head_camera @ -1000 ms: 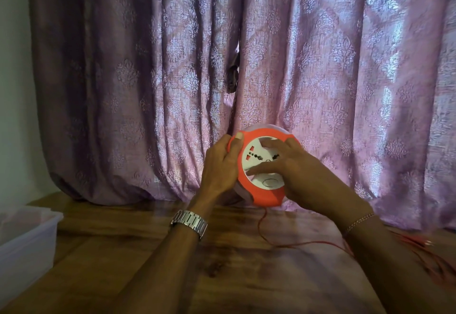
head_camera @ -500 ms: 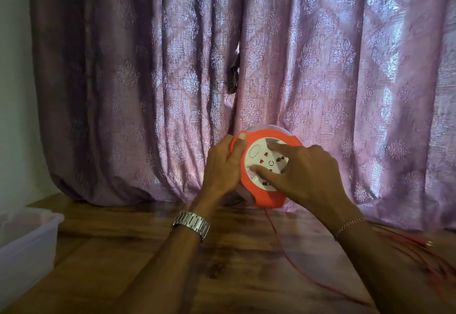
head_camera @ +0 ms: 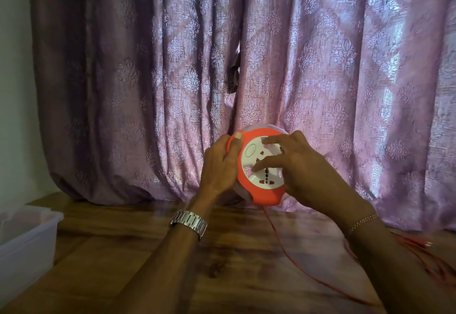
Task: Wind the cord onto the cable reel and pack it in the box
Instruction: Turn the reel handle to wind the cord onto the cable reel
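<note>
An orange cable reel point(head_camera: 265, 194) with a white socket face is held upright above the wooden table. My left hand point(head_camera: 219, 165) grips its left rim, thumb on the top edge. My right hand point(head_camera: 296, 163) lies over the white face point(head_camera: 249, 152), with its forefinger and thumb pressed on it. A thin red cord point(head_camera: 283, 247) hangs from the bottom of the reel and runs right across the table to a loose heap point(head_camera: 429, 259). A clear plastic box point(head_camera: 27, 242) stands at the left edge.
A purple patterned curtain point(head_camera: 148, 79) hangs right behind the reel and its hem rests on the wooden table point(head_camera: 138, 259). A pale wall point(head_camera: 14, 91) is on the left. The loose cord lies at the table's right side.
The white socket face has turned under my right hand's fingers, and the hanging cord has swung and shifted on the table. My left hand has kept its hold on the rim.
</note>
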